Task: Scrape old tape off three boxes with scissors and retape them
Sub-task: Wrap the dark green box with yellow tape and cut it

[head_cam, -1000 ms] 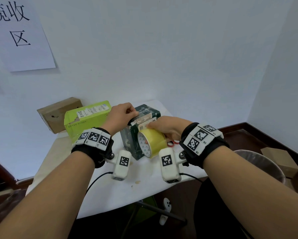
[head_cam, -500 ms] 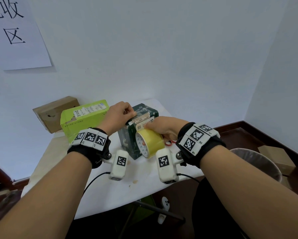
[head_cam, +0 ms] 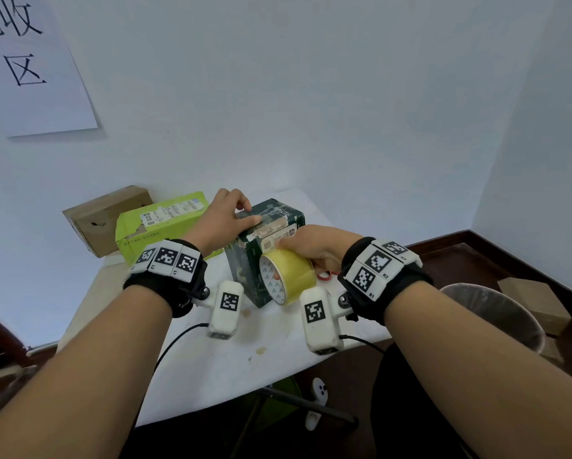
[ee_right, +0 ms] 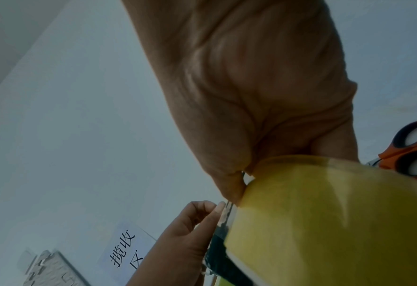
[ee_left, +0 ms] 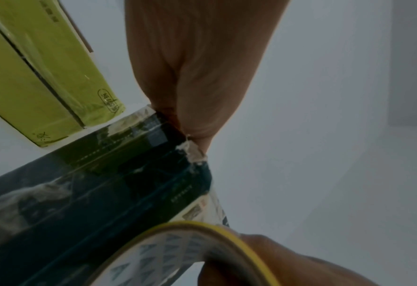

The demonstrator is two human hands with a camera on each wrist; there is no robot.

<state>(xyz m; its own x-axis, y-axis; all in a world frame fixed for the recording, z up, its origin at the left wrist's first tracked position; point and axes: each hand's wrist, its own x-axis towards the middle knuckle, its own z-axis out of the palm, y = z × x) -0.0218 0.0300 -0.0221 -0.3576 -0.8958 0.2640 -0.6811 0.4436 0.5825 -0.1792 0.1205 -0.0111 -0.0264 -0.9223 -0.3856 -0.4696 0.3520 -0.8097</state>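
— Where is the box you are taping?

— The dark green box (head_cam: 268, 246) stands on the white desk (head_cam: 211, 366), just beside the light green box (head_cam: 158, 223). My left hand (head_cam: 223, 220) presses the clear tape flat on its top, thumb stretched out.

— And your right hand?

— My right hand (head_cam: 317, 246) grips the yellow tape roll (head_cam: 286, 276) against the front of the box. The scissors (ee_right: 413, 151) lie on the desk behind it.
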